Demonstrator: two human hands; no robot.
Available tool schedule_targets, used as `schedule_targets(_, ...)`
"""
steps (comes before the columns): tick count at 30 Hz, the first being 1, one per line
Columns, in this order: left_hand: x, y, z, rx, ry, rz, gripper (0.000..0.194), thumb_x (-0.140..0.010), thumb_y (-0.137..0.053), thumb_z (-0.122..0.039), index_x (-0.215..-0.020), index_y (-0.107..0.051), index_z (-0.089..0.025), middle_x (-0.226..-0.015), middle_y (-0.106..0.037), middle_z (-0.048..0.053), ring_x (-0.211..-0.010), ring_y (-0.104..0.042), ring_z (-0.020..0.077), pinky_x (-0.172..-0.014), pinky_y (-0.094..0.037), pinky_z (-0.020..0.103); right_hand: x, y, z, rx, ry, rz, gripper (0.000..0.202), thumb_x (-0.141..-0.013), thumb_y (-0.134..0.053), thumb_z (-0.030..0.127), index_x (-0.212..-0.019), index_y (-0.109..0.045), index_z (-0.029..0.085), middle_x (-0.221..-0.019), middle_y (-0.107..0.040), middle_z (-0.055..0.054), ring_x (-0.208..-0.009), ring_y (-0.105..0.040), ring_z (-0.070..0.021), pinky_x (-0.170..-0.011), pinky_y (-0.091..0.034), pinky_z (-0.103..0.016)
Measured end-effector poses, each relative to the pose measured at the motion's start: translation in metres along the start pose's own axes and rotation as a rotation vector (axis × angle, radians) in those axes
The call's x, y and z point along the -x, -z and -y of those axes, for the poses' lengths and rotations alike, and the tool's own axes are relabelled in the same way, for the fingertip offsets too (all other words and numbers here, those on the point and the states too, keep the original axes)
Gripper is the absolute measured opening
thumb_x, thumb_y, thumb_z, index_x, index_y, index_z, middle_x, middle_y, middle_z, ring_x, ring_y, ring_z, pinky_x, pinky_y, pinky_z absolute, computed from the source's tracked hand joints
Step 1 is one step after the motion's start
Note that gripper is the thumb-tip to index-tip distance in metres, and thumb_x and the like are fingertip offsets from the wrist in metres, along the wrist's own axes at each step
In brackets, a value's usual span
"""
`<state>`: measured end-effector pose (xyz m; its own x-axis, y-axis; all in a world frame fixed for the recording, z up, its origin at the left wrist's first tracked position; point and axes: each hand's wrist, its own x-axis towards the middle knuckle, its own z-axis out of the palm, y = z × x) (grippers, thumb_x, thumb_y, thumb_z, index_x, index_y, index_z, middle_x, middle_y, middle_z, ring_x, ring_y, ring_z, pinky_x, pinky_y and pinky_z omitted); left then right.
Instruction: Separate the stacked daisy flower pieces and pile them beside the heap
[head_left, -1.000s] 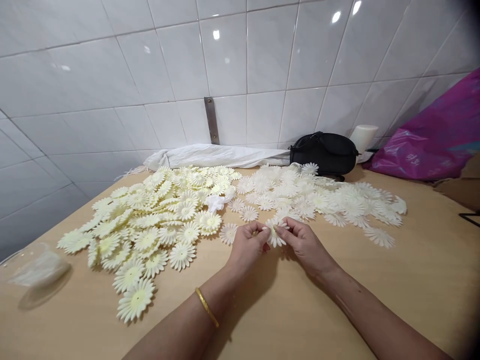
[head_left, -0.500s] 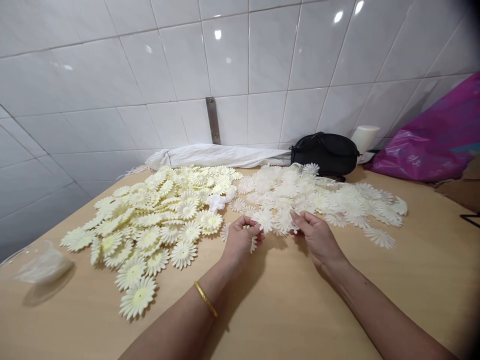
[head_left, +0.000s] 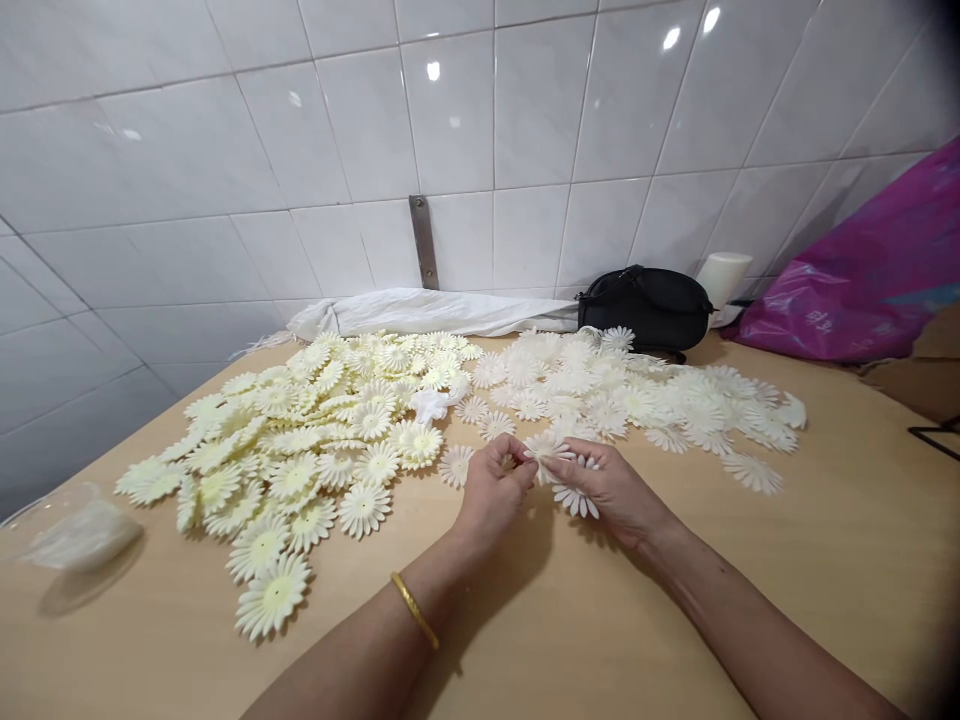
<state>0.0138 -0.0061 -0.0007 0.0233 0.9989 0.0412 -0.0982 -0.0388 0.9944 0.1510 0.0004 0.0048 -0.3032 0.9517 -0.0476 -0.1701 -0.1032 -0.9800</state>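
Note:
My left hand (head_left: 495,490) pinches the left edge of a white petalled flower piece (head_left: 546,456) at the middle of the table. From the other side, my right hand (head_left: 611,490) has its thumb and fingers closed on the same piece. Another white flower piece (head_left: 577,498) hangs beneath the right hand's fingers. Behind both hands spreads a pile of thin white flower pieces (head_left: 645,395). To the left lies a heap of pale yellow flower pieces (head_left: 300,440), with a crumpled white scrap (head_left: 431,405) between the two piles.
A clear bag with white contents (head_left: 86,535) is at the table's left edge. Along the tiled wall lie a white cloth (head_left: 435,312), a black case (head_left: 645,310), a white cylinder (head_left: 724,278) and a purple bag (head_left: 847,280).
My hands have come together, the right one moving left and slightly down. The flower piece is now between both hands, and another shows under my right hand.

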Motion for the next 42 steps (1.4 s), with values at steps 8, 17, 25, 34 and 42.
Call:
schedule_targets(8,-0.001,0.002,-0.005,0.238,0.185,0.050,0.021,-0.063,-0.064,-0.031,-0.071,-0.053,-0.015,-0.051,-0.052,-0.002,-0.047,-0.049,0.0097,-0.049,-0.038,0.022,-0.001,0.000,-0.001,0.073,0.036,0.002,0.026,-0.067,-0.063,0.041,-0.064,-0.059,0.016,-0.055,-0.058,0.001,-0.048,-0.049,-0.0101,-0.046,-0.037,-0.021)
schedule_targets(17,0.003,0.000,-0.007,0.239,0.211,0.223,0.019,-0.064,-0.065,-0.029,-0.066,-0.053,-0.014,-0.050,-0.051,-0.001,-0.047,-0.050,0.0095,-0.051,-0.038,0.022,-0.002,-0.003,-0.004,0.115,0.020,0.021,0.041,-0.073,-0.054,0.049,-0.050,-0.056,0.015,-0.043,-0.051,0.001,-0.036,-0.039,-0.0067,-0.037,-0.029,-0.020)
schedule_targets(25,-0.010,0.015,-0.003,-0.179,-0.044,-0.116,0.010,-0.066,-0.056,-0.023,-0.062,-0.050,-0.016,-0.055,-0.047,-0.003,-0.049,-0.044,0.0078,-0.049,-0.035,0.020,-0.011,0.014,-0.002,-0.058,0.030,-0.323,0.039,-0.062,-0.064,0.051,-0.054,-0.048,0.016,-0.045,-0.045,0.005,-0.037,-0.036,-0.0046,-0.035,-0.029,-0.017)
schedule_targets(34,-0.001,0.005,-0.005,-0.220,-0.003,0.026,0.025,-0.070,-0.055,-0.038,-0.074,-0.058,-0.014,-0.061,-0.052,0.000,-0.048,-0.045,0.0085,-0.049,-0.035,0.022,-0.010,0.008,-0.009,0.089,0.087,-0.162,0.034,-0.069,-0.058,0.048,-0.060,-0.051,0.016,-0.047,-0.042,0.005,-0.042,-0.035,-0.0060,-0.040,-0.027,-0.019)
schedule_targets(42,0.000,-0.001,-0.002,-0.021,0.048,0.035,0.013,-0.065,-0.058,-0.023,-0.061,-0.048,-0.015,-0.044,-0.045,-0.004,-0.041,-0.039,0.0063,-0.044,-0.031,0.019,-0.005,0.001,-0.012,0.137,0.106,0.029,0.028,-0.076,-0.053,0.043,-0.066,-0.051,0.016,-0.055,-0.046,0.004,-0.048,-0.036,-0.0075,-0.047,-0.029,-0.021)
